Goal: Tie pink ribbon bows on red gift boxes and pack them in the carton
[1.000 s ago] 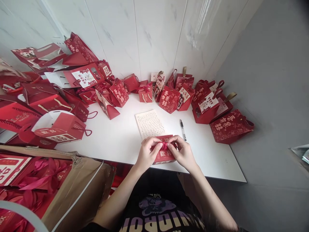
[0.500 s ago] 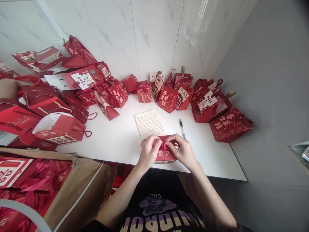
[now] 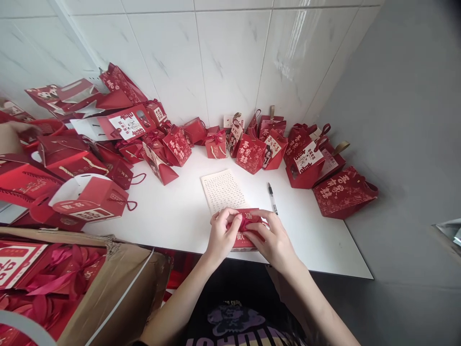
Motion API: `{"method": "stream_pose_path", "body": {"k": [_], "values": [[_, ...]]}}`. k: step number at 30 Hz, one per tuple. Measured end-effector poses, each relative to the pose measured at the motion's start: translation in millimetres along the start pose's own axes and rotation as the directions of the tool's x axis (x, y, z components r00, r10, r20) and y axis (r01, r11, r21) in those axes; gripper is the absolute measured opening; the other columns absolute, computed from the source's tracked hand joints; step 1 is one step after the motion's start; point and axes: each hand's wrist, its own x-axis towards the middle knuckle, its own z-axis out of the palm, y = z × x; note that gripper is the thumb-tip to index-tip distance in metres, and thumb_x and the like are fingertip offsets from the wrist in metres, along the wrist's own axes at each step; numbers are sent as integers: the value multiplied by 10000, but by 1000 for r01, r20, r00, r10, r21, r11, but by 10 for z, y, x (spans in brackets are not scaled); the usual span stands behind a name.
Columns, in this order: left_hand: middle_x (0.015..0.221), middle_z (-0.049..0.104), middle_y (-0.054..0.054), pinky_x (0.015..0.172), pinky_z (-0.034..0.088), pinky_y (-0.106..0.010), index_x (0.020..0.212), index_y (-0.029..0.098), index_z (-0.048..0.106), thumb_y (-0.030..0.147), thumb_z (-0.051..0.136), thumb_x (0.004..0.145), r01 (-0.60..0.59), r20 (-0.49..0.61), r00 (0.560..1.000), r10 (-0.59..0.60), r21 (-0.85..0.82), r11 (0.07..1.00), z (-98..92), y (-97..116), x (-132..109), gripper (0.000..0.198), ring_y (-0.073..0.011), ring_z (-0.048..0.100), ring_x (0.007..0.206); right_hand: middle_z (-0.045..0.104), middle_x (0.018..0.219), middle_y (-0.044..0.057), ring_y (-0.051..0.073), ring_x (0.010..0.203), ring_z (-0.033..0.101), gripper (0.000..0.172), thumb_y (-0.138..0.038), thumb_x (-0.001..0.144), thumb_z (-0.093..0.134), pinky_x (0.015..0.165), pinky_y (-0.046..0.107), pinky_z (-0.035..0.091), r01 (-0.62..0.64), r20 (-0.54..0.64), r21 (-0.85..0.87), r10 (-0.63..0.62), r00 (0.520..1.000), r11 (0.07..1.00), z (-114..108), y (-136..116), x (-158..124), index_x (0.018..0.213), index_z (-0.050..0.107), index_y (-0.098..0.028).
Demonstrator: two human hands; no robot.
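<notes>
Our left hand (image 3: 222, 235) pinched the red ribbon (image 3: 246, 224) atop the small red box (image 3: 240, 237), which bore pale characters. Our right hand (image 3: 273, 240) pinched the ribbon too, fingers narrow. The box sat at the near edge of the white table (image 3: 180, 206).

Red box (image 3: 242, 239), white characters; red ribbon (image 3: 245, 224); white table (image 3: 180, 211); cream sheet (image 3: 223, 190).

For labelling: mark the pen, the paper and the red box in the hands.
pen (image 3: 272, 197), head view, middle of its barrel.
paper (image 3: 223, 190), head view, centre of the sheet.
red box (image 3: 242, 240), head view, its lettered front face.
</notes>
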Motion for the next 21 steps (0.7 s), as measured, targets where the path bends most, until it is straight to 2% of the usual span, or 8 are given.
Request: {"method": "stream_pose_path", "body": {"k": [6, 9, 13, 18, 21], "values": [[693, 615, 6, 719, 426, -323, 791, 211, 528, 296, 428, 881, -124, 21, 992, 122, 157, 980, -66, 4, 35, 159, -144, 575, 667, 603, 949, 74, 197, 875, 563, 117, -143, 826, 548, 729, 360, 474, 80, -12, -36, -80, 997, 996, -36, -1, 17, 885, 615, -218], [773, 631, 1, 773, 366, -345, 798, 212, 529, 265, 435, 882, -198, -20, 976, 216, 322, 926, -111, 20, 18, 136, -159, 567, 756, 598, 926, 65, 188, 861, 559, 151, -131, 834, 530, 728, 350, 473, 77, -25, -33, -78, 997, 996, -75, 0, 20, 914, 611, -229], [750, 627, 13, 737, 304, -337, 833, 217, 527, 246, 440, 890, -262, -20, 952, 306, 465, 845, -149, 29, -82, 109, -148, 550, 711, 579, 912, 71, 182, 816, 534, 155, -109, 840, 515, 692, 337, 462, 102, 12, -81, -101, 995, 992, -136, 7, 8, 911, 596, -221], [742, 625, 18, 717, 305, -328, 849, 214, 506, 206, 420, 892, -279, -78, 932, 355, 472, 836, -156, -41, -206, 96, -129, 553, 636, 573, 932, 78, 191, 824, 525, 210, -81, 854, 469, 691, 345, 433, 106, 119, -162, -87, 989, 981, -226, 54, -61, 964, 576, -224], [835, 644, -3, 769, 342, -330, 853, 211, 492, 184, 425, 880, -288, -78, 936, 343, 386, 876, -160, -82, -236, 78, -149, 593, 759, 578, 959, 86, 198, 840, 528, 259, -66, 863, 417, 692, 356, 425, 88, 152, -205, -57, 987, 975, -274, 78, -98, 994, 576, -224]]}}
